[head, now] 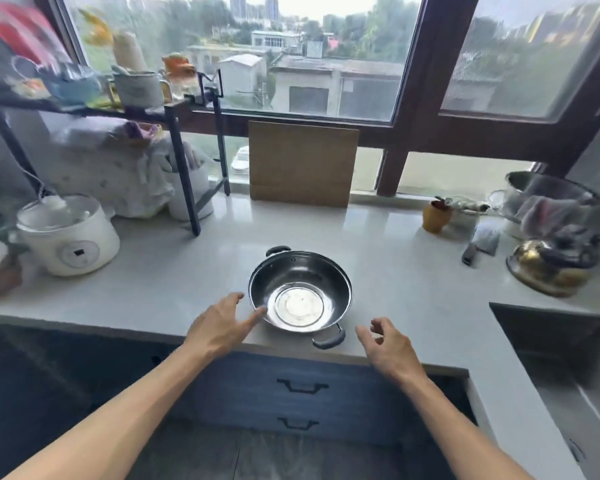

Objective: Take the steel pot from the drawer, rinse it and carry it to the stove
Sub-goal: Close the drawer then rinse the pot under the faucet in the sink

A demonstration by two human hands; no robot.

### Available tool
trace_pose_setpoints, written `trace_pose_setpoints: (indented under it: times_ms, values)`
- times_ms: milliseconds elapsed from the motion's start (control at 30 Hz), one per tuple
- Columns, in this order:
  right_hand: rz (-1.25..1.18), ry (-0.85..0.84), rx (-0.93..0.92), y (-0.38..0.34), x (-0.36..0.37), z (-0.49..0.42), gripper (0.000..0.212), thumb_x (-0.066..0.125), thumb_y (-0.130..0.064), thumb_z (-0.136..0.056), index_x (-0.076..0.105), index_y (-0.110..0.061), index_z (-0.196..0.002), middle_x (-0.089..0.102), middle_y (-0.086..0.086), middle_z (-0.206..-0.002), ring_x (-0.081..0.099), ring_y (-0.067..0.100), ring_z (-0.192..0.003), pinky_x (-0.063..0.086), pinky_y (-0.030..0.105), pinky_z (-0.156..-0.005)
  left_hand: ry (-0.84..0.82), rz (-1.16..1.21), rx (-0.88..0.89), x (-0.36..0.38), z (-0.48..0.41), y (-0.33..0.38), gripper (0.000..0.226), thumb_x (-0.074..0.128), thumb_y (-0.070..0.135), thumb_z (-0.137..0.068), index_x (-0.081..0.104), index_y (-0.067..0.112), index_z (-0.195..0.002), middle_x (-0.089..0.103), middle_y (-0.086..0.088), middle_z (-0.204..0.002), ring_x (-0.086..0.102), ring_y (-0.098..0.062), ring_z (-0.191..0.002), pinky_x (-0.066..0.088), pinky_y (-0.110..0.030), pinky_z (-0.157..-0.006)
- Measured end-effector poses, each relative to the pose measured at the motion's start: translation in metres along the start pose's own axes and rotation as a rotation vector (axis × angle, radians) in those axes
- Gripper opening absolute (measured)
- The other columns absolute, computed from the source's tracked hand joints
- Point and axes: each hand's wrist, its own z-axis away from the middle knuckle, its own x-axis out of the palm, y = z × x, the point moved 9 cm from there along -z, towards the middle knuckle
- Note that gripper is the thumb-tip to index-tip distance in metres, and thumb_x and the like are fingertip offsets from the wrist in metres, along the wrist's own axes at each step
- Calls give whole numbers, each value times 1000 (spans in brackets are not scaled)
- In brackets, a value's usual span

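The steel pot (300, 292) stands upright and empty on the pale countertop (174, 282) near its front edge, with one black handle at the back and one at the front right. My left hand (222, 323) hovers just left of the pot, fingers spread, its fingertips at the rim. My right hand (387, 344) hangs open to the right of the front handle, apart from it. Below the counter, the blue drawers (302, 386) with black handles are closed.
A sink (561, 341) lies at the right, a dark recess at the left. On the counter: a white rice cooker (70, 237), a black rack (184, 161), a wooden cutting board (302, 164), a yellow cup (436, 216), a brass kettle (551, 268).
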Motion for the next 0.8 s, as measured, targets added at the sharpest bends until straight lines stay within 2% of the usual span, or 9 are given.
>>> trace_pose_setpoints:
  times_ms: [100, 200, 333, 467, 633, 800]
  values:
    - [30, -17, -28, -36, -28, 4, 79, 54, -68, -94, 47, -14, -151, 55, 8, -155, 59, 27, -134, 46, 41, -111, 1, -67, 1, -43, 5, 23, 108, 37, 98, -82, 38, 28, -164, 45, 3, -169, 46, -24, -152, 42, -50, -121]
    - [82, -52, -49, -59, -36, 5, 89, 51, -74, -90, 42, -15, -155, 52, 10, -158, 54, 28, -140, 44, 42, -113, -5, -143, 24, -68, 5, 42, 100, 41, 91, -88, 38, 26, -164, 42, 1, -170, 44, -25, -153, 39, -50, -121]
    - [141, -71, -18, -61, -27, -8, 88, 53, -73, -90, 41, -15, -154, 55, 10, -155, 54, 28, -140, 45, 41, -113, -34, -220, 60, -78, -17, 51, 100, 43, 92, -86, 41, 26, -161, 44, 0, -168, 48, -26, -149, 42, -50, -119]
    - [196, -103, 39, -51, 2, -28, 81, 50, -74, -89, 46, -17, -146, 59, 9, -148, 59, 29, -133, 49, 43, -106, -74, -320, 120, -66, -64, 47, 103, 42, 95, -82, 42, 27, -160, 47, 0, -164, 50, -28, -146, 44, -51, -118]
    - [208, -99, 149, -40, 35, -63, 71, 48, -71, -87, 50, -19, -136, 66, 8, -134, 64, 29, -120, 52, 43, -98, -169, -433, 304, -40, -157, 52, 99, 44, 93, -81, 45, 31, -158, 52, 2, -159, 52, -26, -143, 43, -46, -118]
    - [199, -58, 284, -23, 60, -85, 68, 48, -69, -86, 51, -19, -132, 65, 7, -130, 64, 30, -116, 53, 43, -94, -283, -590, 544, -3, -245, 73, 86, 46, 89, -85, 49, 35, -152, 56, 3, -152, 57, -24, -135, 45, -43, -110]
